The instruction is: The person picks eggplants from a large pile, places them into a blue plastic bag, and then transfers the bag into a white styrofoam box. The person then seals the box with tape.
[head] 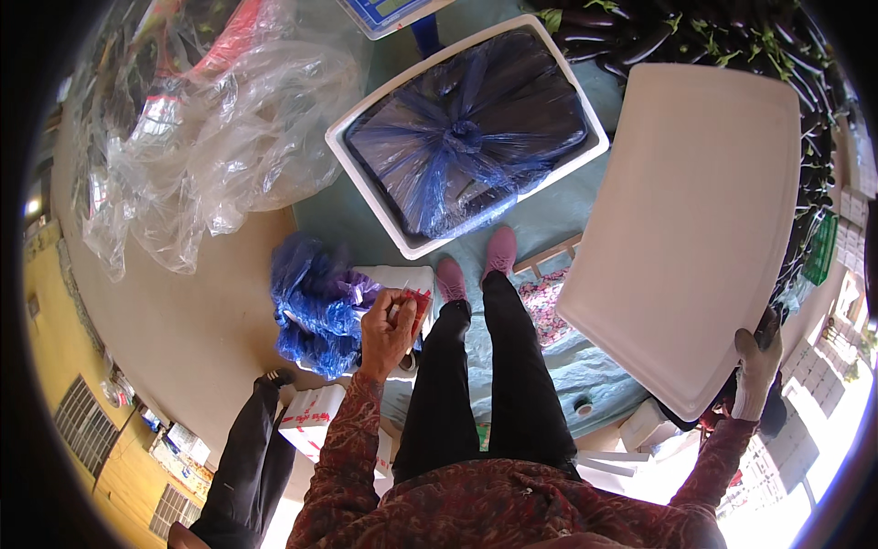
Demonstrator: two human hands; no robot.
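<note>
My bare left hand [388,333] pinches a small flat piece with red and clear parts [419,302], perhaps a label or packet. My right hand [759,364], in a pale glove with dark fingertips, grips the near right edge of a large white foam lid [693,219], held up at my right. Before my feet stands a white foam box [365,193]. Inside it, a blue translucent plastic bag [463,137], gathered and twisted at its middle, covers dark contents that cannot be made out clearly.
Crumpled blue bags [312,309] lie on a white box [411,278] at left. Clear plastic sheeting [254,130] spreads at upper left. Eggplants [638,41] are heaped at upper right. A scale [391,10] stands beyond the foam box. Another person's legs [250,460] are at lower left.
</note>
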